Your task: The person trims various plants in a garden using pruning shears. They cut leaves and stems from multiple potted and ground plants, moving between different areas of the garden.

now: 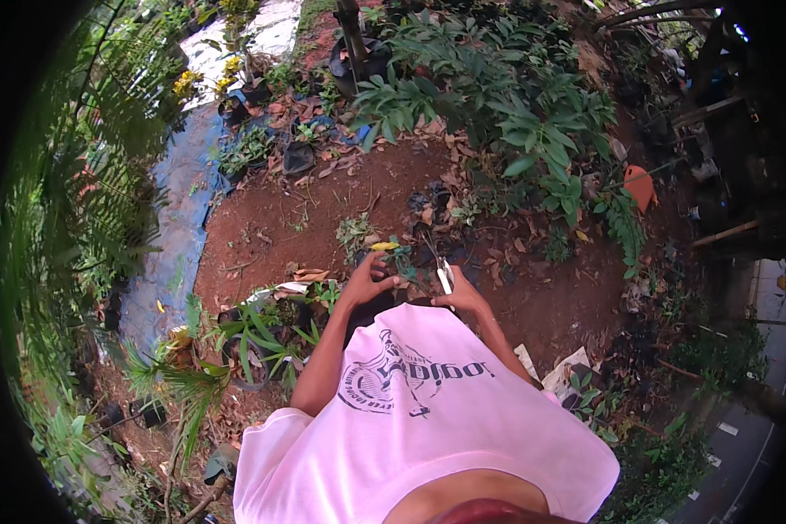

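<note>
My right hand (461,290) is closed around the white handles of a cutting tool (444,274), which looks like garden shears or scissors. Its dark, narrow blades point away from me. To its left, my left hand (369,283) has its fingers spread and curved beside a small green plant (403,261); whether the fingertips touch the plant cannot be told. A yellow leaf (384,246) lies at the tips of the left fingers. Just beyond the left hand a pale green seedling (355,234) grows from the red soil.
A blue tarp (178,190) runs along the left. Potted plants (252,347) stand by my left arm. Ahead are a black plant pot (298,157) and a leafy shrub (498,85). An orange object (640,188) is at the right, with dry leaves on the soil.
</note>
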Action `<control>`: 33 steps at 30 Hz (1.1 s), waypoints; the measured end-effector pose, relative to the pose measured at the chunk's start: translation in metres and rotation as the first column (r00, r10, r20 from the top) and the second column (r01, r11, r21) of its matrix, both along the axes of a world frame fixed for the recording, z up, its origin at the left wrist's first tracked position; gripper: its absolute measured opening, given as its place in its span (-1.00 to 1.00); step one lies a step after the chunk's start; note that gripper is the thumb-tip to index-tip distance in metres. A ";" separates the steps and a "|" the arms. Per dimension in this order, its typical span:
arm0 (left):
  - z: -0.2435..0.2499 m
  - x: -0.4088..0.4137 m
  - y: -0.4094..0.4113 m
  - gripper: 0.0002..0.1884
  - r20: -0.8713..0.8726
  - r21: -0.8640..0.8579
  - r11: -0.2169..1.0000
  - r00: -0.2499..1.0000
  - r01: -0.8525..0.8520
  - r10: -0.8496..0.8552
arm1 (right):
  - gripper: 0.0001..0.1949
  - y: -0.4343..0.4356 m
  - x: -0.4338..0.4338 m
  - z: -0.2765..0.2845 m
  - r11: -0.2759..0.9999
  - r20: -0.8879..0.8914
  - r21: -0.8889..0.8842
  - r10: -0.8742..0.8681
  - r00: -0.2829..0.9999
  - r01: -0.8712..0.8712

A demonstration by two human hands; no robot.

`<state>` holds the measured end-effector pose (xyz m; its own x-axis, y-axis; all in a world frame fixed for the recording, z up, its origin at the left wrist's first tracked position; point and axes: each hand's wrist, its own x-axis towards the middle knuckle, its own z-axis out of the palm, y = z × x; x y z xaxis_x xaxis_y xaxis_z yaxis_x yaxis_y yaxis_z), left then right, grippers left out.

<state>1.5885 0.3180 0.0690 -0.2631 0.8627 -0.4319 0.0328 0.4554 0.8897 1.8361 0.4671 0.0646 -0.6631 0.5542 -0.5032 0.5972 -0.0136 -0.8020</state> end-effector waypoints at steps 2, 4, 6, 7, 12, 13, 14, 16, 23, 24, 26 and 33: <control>0.025 -0.037 0.007 -0.07 0.025 -0.032 0.988 0.988 0.151 -0.150 | -0.01 0.022 -0.031 0.014 0.989 0.201 0.018 0.140 0.970 -0.146; 0.011 -0.059 0.005 -0.06 0.077 -0.003 0.951 0.949 0.308 -0.307 | -0.08 0.031 -0.055 0.027 0.952 0.370 0.017 0.277 0.887 -0.305; -0.016 -0.076 0.001 -0.05 0.070 0.106 0.895 0.895 0.432 -0.441 | -0.10 0.041 -0.082 0.013 0.918 0.340 0.033 0.361 0.869 -0.394; -0.015 -0.086 0.007 -0.07 0.125 0.114 0.889 0.882 0.443 -0.455 | -0.11 0.044 -0.096 0.007 0.899 0.320 0.046 0.399 0.859 -0.435; -0.013 -0.109 0.020 -0.15 -0.022 0.069 0.941 0.944 0.331 -0.330 | -0.27 0.065 -0.162 0.026 0.796 0.326 0.137 0.525 0.786 -0.589; -0.005 -0.112 0.027 -0.14 -0.050 0.061 0.950 0.952 0.305 -0.302 | -0.29 0.070 -0.175 0.031 0.786 0.345 0.208 0.498 0.796 -0.582; 0.002 -0.115 0.035 -0.13 -0.077 0.053 0.959 0.958 0.279 -0.275 | -0.28 0.072 -0.186 0.034 0.789 0.336 0.304 0.435 0.835 -0.534; 0.008 -0.127 0.053 -0.07 -0.141 0.063 0.974 0.968 0.220 -0.209 | -0.23 0.087 -0.215 0.040 0.771 0.314 0.430 0.361 0.878 -0.471; 0.028 -0.170 0.132 -0.09 -0.417 -0.255 0.967 0.901 0.007 -0.117 | -0.42 0.197 -0.316 0.069 0.703 -0.062 0.664 0.391 0.918 -0.254; 0.034 -0.180 0.136 -0.16 -0.530 -0.066 0.992 0.846 -0.109 0.057 | -0.43 0.204 -0.316 0.082 0.703 -0.078 0.660 0.414 0.907 -0.264; 0.076 -0.213 0.144 -0.32 -0.728 0.062 0.963 0.649 -0.261 0.223 | -0.49 0.227 -0.330 0.119 0.735 -0.127 0.633 0.410 0.903 -0.245; 0.161 -0.211 0.082 -0.47 -0.646 -0.162 0.779 0.662 -0.605 0.380 | -0.62 0.289 -0.368 0.192 0.923 0.052 0.005 0.384 0.922 -0.385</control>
<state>1.3771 0.3996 0.2295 -0.8871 0.3575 -0.2919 0.1392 0.8103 0.5693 1.4684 0.7556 0.2571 -0.8015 0.2689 -0.5341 0.5925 0.2364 -0.7701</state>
